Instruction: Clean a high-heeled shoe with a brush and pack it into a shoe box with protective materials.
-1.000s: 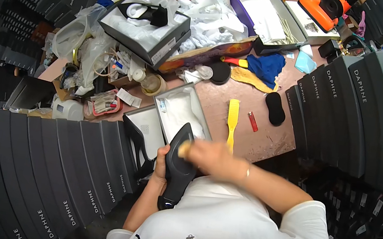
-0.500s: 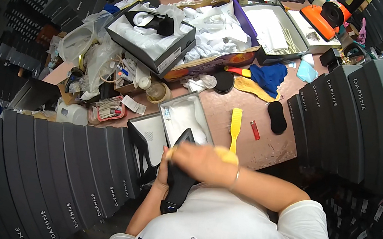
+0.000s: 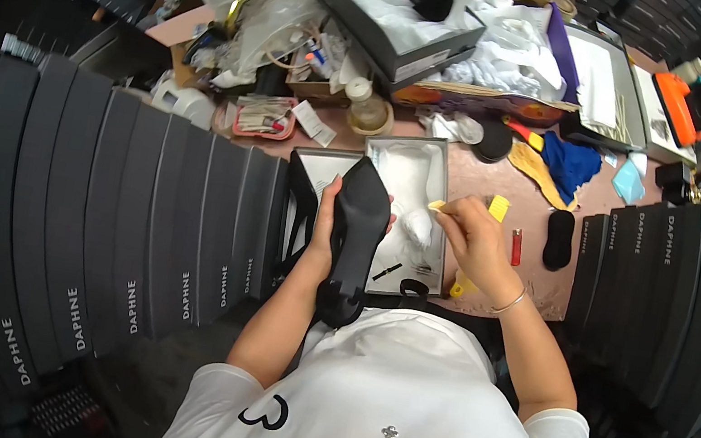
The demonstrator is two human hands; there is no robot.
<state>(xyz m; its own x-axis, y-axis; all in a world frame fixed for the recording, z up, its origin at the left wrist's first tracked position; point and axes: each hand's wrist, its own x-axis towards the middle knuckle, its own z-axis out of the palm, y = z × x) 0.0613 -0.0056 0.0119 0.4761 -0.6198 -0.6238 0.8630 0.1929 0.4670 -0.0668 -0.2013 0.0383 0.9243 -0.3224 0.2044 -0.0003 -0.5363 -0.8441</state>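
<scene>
My left hand [image 3: 328, 215] is closed around a black pointed-toe shoe [image 3: 361, 211], its sole turned up and its toe pointing away from me. To the right, apart from the shoe, my right hand [image 3: 479, 244] pinches a small pale yellow piece [image 3: 436, 205], perhaps sponge or cloth. Beneath that hand lies a yellow brush [image 3: 499, 208], partly hidden by it. Behind the shoe an open grey shoebox [image 3: 447, 175] holds white tissue paper [image 3: 404, 168] and a small black strip [image 3: 387, 272]. A second black shoe [image 3: 301, 211] shows to the left of my left hand.
Shoeboxes [image 3: 127, 211] line my left side, and more grey boxes [image 3: 679, 289] stand on the right. On the table are a red lighter [image 3: 516, 247], a black oval pad [image 3: 558, 240], a blue cloth [image 3: 570, 165] and a glass jar [image 3: 369, 112]. A filled shoebox [image 3: 377, 49] sits farther back.
My right hand has moved off the shoe to the right, with the yellow piece in its fingers. The shoe now stands more upright in my left hand. The view has shifted.
</scene>
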